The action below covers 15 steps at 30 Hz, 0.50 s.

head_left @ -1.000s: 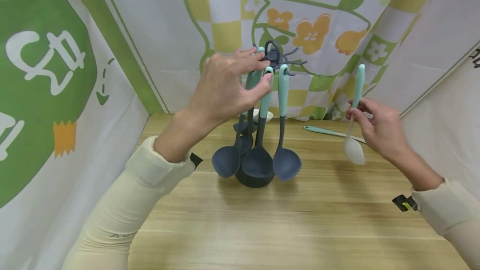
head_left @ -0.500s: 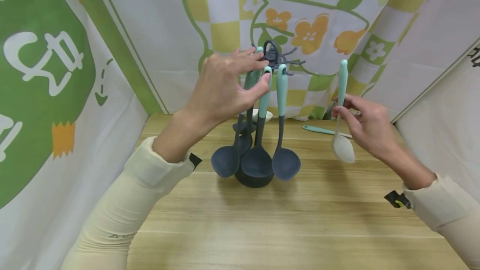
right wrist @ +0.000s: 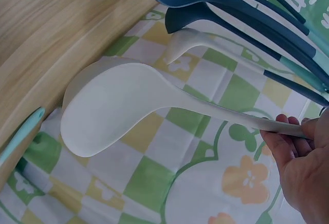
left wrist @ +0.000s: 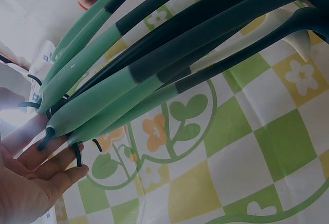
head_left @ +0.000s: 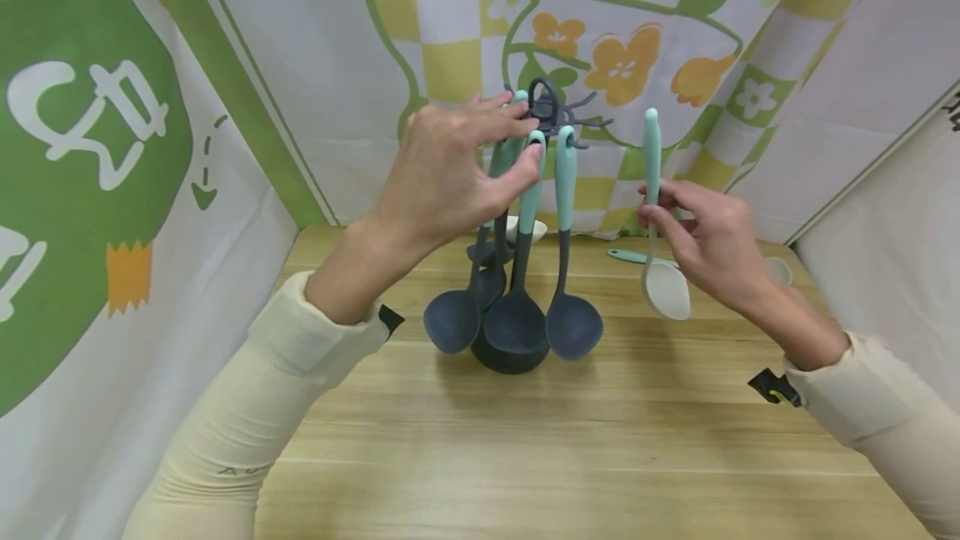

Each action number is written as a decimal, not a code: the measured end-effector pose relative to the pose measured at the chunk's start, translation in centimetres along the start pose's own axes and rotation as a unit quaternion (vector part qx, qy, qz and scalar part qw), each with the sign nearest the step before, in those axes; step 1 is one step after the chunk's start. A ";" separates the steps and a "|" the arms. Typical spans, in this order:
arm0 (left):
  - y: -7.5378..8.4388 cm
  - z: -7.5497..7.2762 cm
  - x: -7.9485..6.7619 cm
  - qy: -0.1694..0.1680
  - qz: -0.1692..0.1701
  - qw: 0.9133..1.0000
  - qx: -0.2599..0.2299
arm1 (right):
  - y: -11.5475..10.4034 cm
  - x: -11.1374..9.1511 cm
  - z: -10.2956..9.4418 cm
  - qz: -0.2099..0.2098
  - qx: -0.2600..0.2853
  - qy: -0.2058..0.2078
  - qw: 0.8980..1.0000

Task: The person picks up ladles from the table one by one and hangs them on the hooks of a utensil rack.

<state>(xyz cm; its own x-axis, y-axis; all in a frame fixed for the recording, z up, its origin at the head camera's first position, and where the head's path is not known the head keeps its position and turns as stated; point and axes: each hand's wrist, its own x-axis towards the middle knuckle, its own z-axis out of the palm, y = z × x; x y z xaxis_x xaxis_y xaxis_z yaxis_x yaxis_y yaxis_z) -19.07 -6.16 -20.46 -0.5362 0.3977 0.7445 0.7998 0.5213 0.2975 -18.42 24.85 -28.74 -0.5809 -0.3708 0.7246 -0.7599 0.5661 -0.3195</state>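
My right hand [head_left: 708, 232] pinches a white ladle [head_left: 667, 290] just below its mint handle [head_left: 652, 148]. The ladle is upright, bowl down, to the right of a dark utensil rack [head_left: 512, 363]. Its broad white bowl [right wrist: 110, 108] fills much of the right wrist view. Several dark ladles [head_left: 573, 327] with mint handles hang from the rack's hooks. At the rack's top my left hand [head_left: 457, 165] has its fingers spread by the hung handles. In the left wrist view, the fingertips of the left hand [left wrist: 36, 178] are right at the dark hooks [left wrist: 78, 154].
Behind the right hand, a utensil with a mint handle [head_left: 630, 256] lies on the wooden table [head_left: 570, 457]. A white utensil [head_left: 534, 230] shows behind the hanging ladles. A patterned cloth [head_left: 450, 65] stands at the back, with white cloth walls on both sides.
My right hand has carried the white ladle leftward toward the rack, uncovering a white end of the lying utensil. My left hand stays in place at the rack's top.
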 end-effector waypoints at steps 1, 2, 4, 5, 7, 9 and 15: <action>0.0 0.0 0.0 0.000 0.000 1.000 0.000 | -0.1 0.1 0.1 -0.003 -0.001 0.001 1.000; 0.0 0.0 0.0 0.000 -0.001 1.000 -0.001 | -0.2 0.2 0.2 -0.004 -0.001 0.001 1.000; 0.0 0.0 0.0 -0.002 -0.002 1.000 -0.003 | -0.4 0.4 0.3 -0.006 0.002 0.001 1.000; 0.0 0.0 0.0 -0.002 -0.002 1.000 -0.003 | -0.5 0.5 0.3 -0.007 0.004 -0.001 1.000; 0.0 0.0 0.0 -0.003 -0.002 1.000 -0.003 | -0.6 0.6 0.4 -0.007 0.004 -0.005 1.000; 0.0 0.0 0.0 -0.004 -0.001 1.000 -0.001 | -0.7 0.7 0.5 -0.008 0.006 -0.010 1.000; 0.0 0.0 -0.1 0.001 0.003 1.000 -0.002 | -0.8 0.8 0.8 -0.017 0.005 -0.014 1.000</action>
<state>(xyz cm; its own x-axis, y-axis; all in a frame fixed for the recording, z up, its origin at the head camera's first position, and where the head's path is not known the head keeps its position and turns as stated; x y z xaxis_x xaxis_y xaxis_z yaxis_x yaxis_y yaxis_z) -19.01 -6.23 -20.53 -0.5299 0.3995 0.7480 0.8046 0.5157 0.2945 -18.52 23.55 -28.37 -0.5618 -0.4099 0.7186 -0.7827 0.5447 -0.3011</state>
